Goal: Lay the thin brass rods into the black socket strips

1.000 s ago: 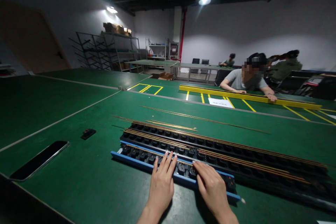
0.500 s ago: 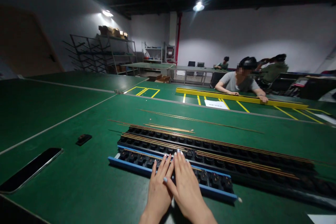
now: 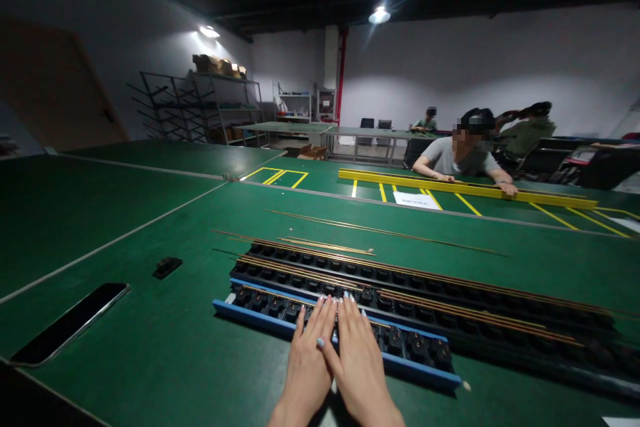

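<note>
My left hand and my right hand lie flat, side by side, across the middle of a blue channel rail. The fingers of both are stretched out and grip nothing. My right thumb overlaps the left hand. Black socket modules with small copper-coloured points sit in the rail; those under my palms are hidden. Just beyond lie longer black rails, with thin brass-coloured rods along their tops.
A phone and a small black part lie on the green table to the left. Loose thin rods lie beyond the rails. Across the table, a person handles a long yellow rail near a paper sheet.
The view has shifted slightly, so the table's things appear a little further right and the hands slightly lower. Both hands stay flat on the blue rail.
</note>
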Demonstrator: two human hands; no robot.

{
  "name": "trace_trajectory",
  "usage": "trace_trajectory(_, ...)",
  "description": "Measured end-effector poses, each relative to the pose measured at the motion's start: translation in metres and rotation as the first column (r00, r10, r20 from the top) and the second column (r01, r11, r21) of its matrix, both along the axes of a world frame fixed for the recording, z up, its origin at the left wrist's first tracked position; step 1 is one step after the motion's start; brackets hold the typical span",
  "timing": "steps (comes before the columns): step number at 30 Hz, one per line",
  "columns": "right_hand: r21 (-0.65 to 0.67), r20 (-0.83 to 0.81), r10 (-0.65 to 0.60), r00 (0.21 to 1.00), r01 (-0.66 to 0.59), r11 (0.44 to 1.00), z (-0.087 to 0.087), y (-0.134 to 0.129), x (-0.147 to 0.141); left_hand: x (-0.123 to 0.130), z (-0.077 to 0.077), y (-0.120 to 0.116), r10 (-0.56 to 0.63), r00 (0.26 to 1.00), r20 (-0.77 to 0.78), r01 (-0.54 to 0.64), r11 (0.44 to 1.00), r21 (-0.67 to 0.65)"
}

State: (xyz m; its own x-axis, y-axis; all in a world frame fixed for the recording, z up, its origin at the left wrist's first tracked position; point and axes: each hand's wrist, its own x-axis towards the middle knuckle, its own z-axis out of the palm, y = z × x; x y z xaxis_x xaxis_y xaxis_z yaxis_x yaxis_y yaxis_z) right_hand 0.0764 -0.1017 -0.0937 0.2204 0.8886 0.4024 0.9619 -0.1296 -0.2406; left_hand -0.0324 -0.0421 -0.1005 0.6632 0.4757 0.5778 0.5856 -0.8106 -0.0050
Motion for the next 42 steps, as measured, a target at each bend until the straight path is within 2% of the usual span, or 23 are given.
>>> trace_trajectory(3,0.008,0.011,0.005,1.0,-0.005,1.0,-0.002,0.0,0.0,-0.002,0.003,0.0,-0.008,1.0,-0.002,0.008,1.0,-0.016)
trace_trajectory(8,0.031,0.016,-0.007,1.0,0.006,0.999,-0.008,0.001,0.0,-0.014,0.019,0.007,-0.076,0.986,-0.15,0.065,0.995,-0.076)
trace_trajectory(14,0.08,0.037,-0.016,0.999,0.013,0.997,-0.011,0.003,0.0,-0.039,0.033,0.034,-0.06,0.976,-0.208,0.046,0.996,-0.073)
trace_trajectory(18,0.093,0.086,0.006,0.996,-0.014,0.996,-0.014,0.003,0.005,-0.054,0.03,0.054,-0.007,0.982,-0.191,-0.007,0.997,-0.073)
trace_trajectory(22,0.101,0.114,0.026,0.993,-0.038,0.994,-0.017,0.003,0.008,-0.065,0.026,0.063,0.013,0.983,-0.184,-0.027,0.997,-0.073)
trace_trajectory(32,0.072,0.103,0.006,0.995,-0.014,0.997,-0.01,0.004,0.003,-0.067,0.025,0.067,-0.001,0.981,-0.193,-0.015,0.997,-0.082)
trace_trajectory(42,0.047,0.114,-0.017,0.993,0.012,0.999,-0.014,0.005,0.001,-0.068,0.02,0.07,-0.027,0.982,-0.186,0.013,0.997,-0.077)
